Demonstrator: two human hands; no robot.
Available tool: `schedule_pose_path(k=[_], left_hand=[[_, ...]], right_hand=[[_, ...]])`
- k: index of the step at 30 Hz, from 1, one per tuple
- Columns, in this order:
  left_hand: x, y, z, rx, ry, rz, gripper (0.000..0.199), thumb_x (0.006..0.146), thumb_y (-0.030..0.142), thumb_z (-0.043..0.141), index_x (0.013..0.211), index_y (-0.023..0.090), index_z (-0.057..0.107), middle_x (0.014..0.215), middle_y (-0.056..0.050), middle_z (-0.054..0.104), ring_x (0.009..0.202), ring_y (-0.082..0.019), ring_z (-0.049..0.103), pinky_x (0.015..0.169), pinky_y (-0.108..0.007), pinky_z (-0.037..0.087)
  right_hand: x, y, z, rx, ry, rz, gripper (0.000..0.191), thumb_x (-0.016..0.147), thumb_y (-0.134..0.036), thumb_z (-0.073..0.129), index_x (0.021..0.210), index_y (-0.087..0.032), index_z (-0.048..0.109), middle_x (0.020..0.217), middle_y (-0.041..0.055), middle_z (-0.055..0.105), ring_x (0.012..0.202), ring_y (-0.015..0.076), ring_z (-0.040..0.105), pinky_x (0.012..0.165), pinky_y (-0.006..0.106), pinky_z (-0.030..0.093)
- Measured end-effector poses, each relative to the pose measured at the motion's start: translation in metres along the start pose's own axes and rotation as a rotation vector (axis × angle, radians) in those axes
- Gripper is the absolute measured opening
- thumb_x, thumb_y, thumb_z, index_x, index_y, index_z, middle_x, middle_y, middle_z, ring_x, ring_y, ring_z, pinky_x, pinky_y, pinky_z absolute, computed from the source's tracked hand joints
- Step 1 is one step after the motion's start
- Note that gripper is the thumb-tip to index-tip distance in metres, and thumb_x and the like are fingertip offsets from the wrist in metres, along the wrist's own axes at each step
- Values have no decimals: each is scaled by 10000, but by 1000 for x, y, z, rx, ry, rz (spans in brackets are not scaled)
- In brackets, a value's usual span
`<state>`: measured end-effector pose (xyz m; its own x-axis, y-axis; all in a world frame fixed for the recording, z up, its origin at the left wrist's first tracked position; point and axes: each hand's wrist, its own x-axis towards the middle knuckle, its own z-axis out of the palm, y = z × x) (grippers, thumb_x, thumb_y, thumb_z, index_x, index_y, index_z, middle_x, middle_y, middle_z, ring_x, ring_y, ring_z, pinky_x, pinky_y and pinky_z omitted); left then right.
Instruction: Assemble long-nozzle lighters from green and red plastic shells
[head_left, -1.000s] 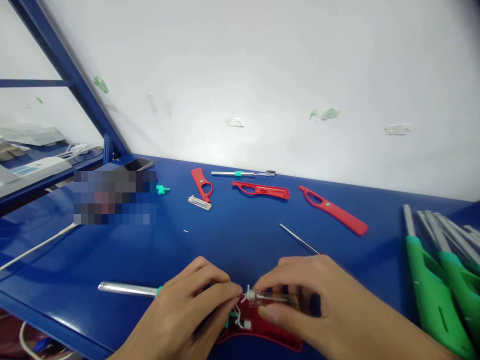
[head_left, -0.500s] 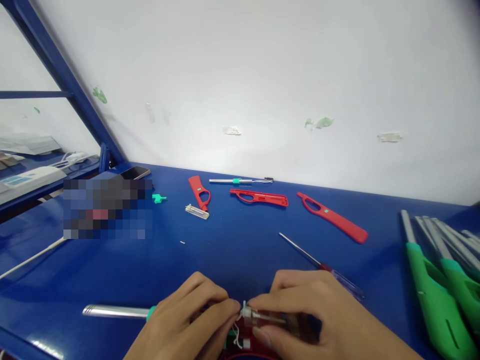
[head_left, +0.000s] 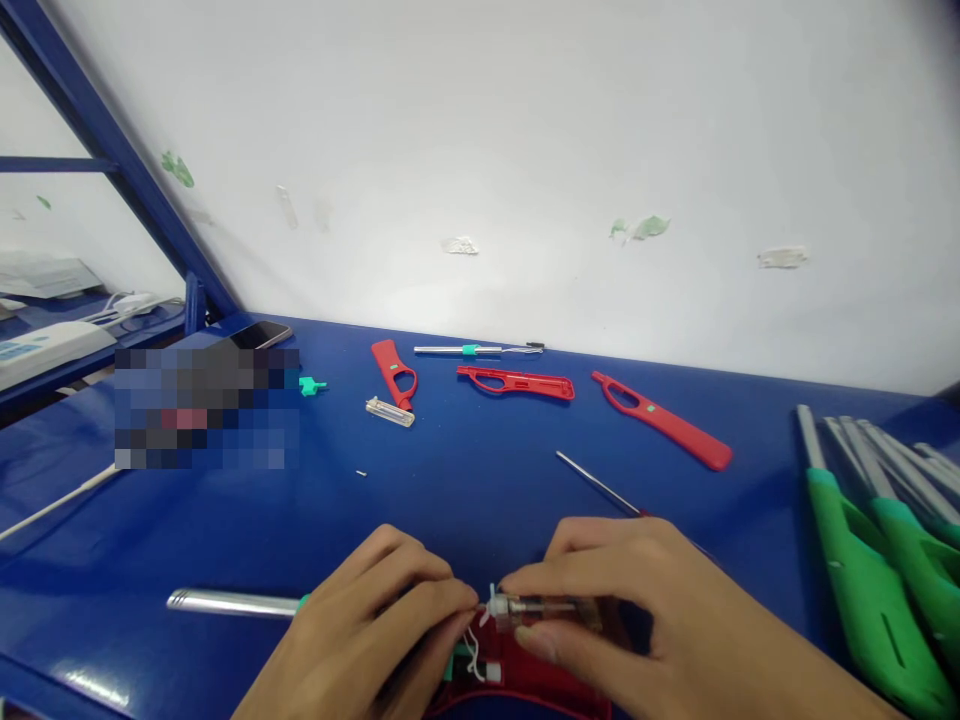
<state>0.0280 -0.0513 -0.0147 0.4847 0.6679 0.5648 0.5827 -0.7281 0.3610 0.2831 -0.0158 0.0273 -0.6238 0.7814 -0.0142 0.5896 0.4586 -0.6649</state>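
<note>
My right hand (head_left: 622,600) grips a clear plastic lighter fuel tank (head_left: 551,606) between thumb and fingers, its white valve end pointing left. My left hand (head_left: 382,620) is closed, its fingertips pinched at that valve; what they hold is hidden. Below both hands lies an open red lighter half-shell (head_left: 555,680). Inside it, a white wire (head_left: 473,655) curves near a black part with a white end (head_left: 491,672). From under my left hand a silver lighter tube (head_left: 232,603) with a green collar sticks out to the left.
Red shell pieces (head_left: 517,383), a spare clear tank (head_left: 390,411) and a silver rod with wires (head_left: 457,350) lie toward the wall. A screwdriver (head_left: 596,482) is beyond my right hand. Several green lighters (head_left: 870,590) lie at right; a phone (head_left: 262,335) is back left.
The view has shifted slightly, so more of the red half-shell shows under my hands. Both hands keep nearly the same hold, with the fuel tank still at my left fingertips.
</note>
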Motion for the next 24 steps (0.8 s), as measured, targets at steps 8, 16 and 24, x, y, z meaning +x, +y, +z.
schedule_pose_path(k=[8, 16, 24], left_hand=[[6, 3, -1, 56, 5, 35, 282, 1232, 199, 453, 1101, 208, 702, 929, 20, 805, 835, -102, 731, 797, -196, 616], [4, 3, 6, 85, 49, 60, 348, 1234, 185, 422, 1044, 211, 712, 868, 18, 793, 770, -118, 725, 757, -224, 615], [0, 4, 4, -19, 72, -42, 244, 1148, 89, 542, 1096, 210, 747, 938, 10, 788, 831, -115, 697, 772, -191, 606]], right_hand=[[3, 4, 3, 50, -92, 53, 269, 1026, -122, 784, 1045, -354, 917, 943, -43, 811, 886, 149, 775, 831, 246, 525], [5, -1, 4, 44, -89, 36, 223, 1061, -175, 766, 963, -321, 903, 885, -42, 790, 821, 134, 749, 764, 237, 506], [1, 0, -1, 97, -49, 6, 274, 1065, -144, 718, 912, -315, 867, 917, -52, 823, 858, 143, 752, 809, 254, 530]])
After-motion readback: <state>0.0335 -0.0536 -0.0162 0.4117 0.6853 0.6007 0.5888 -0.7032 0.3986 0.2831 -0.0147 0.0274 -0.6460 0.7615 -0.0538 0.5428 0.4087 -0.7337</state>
